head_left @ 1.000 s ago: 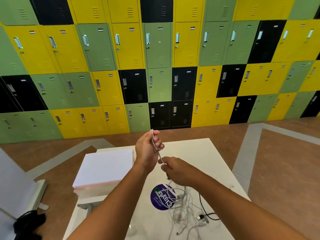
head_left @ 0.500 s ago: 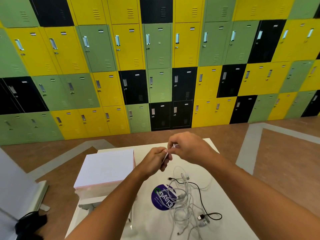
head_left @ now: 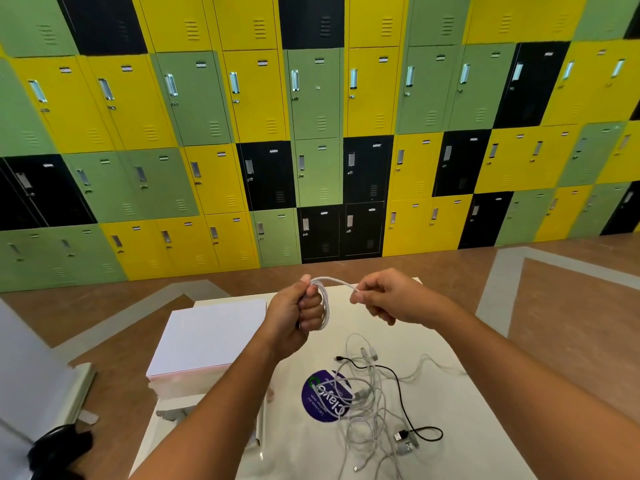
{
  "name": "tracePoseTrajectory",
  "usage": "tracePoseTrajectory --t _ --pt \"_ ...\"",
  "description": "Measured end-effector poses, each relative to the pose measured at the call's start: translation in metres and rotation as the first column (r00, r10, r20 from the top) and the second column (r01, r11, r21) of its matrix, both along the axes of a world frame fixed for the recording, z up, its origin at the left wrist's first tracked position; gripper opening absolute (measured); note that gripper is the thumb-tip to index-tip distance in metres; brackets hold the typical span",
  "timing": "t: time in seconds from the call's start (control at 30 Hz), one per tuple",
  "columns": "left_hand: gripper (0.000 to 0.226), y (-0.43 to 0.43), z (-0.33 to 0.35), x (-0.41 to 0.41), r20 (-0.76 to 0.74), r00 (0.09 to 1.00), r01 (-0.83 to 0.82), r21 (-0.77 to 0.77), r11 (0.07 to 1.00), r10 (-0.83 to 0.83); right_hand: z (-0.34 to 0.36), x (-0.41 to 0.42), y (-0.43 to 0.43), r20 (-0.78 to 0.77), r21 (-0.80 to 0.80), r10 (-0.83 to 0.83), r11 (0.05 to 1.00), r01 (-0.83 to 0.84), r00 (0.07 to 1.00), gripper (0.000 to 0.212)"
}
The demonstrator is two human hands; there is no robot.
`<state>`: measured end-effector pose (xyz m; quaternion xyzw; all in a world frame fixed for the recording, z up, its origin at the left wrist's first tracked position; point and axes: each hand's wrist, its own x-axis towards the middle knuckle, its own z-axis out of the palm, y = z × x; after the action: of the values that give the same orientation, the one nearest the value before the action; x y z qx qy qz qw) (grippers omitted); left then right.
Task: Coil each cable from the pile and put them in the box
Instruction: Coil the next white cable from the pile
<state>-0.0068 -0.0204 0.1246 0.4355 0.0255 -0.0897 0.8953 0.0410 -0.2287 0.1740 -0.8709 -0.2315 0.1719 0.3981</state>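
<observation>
I see the white box [head_left: 211, 336] at far left, closed; beside it my left hand [head_left: 298, 311] grips the white cable [head_left: 325, 296] coil, its free end running level rightward into my right hand's [head_left: 388, 299] pinch, above the table's [head_left: 460, 403] pile [head_left: 367, 400].

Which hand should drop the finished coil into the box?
Left hand, probably: it grips the white cable coil and is nearer the white box. Right hand only pinches the free end.

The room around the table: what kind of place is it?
Probably a locker room or a shared storage area: a wall of yellow, green and black lockers, a bare brown floor, one small white table.
</observation>
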Motion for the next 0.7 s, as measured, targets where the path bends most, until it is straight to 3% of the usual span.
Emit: tracePoseTrajectory --t 0.1,0.27,0.37,0.47,0.57,0.7 --pt "0.042 0.007 0.003 0.003 -0.041 0.998 -0.044 -0.142 0.989 0.038 -0.004 -0.001 -0.006 -0.113 0.005 0.011 1.0 -0.01 0.993 0.023" --pt "0.043 0.005 0.006 0.0 -0.055 0.998 0.003 -0.296 0.955 -0.02 -0.01 0.0 -0.003 -0.015 -0.068 -0.034 0.997 0.033 0.999 0.016" --pt "0.043 0.001 0.01 -0.002 -0.035 0.997 0.052 -0.361 0.931 -0.069 -0.011 -0.002 0.004 -0.087 0.214 -0.108 0.969 0.125 0.99 0.012" --pt "0.041 -0.004 0.015 -0.003 -0.02 0.993 0.103 -0.349 0.931 -0.117 -0.007 -0.003 0.014 -0.229 0.516 -0.181 0.81 0.277 0.956 0.01" --pt "0.038 -0.009 0.016 -0.004 0.015 0.98 0.191 -0.358 0.914 -0.198 -0.001 -0.004 0.027 -0.306 0.624 -0.207 0.694 0.36 0.929 0.005" --pt "0.036 -0.014 0.021 -0.005 0.068 0.964 0.265 -0.368 0.891 -0.259 0.004 -0.008 0.037 -0.377 0.651 -0.194 0.64 0.408 0.906 0.01"
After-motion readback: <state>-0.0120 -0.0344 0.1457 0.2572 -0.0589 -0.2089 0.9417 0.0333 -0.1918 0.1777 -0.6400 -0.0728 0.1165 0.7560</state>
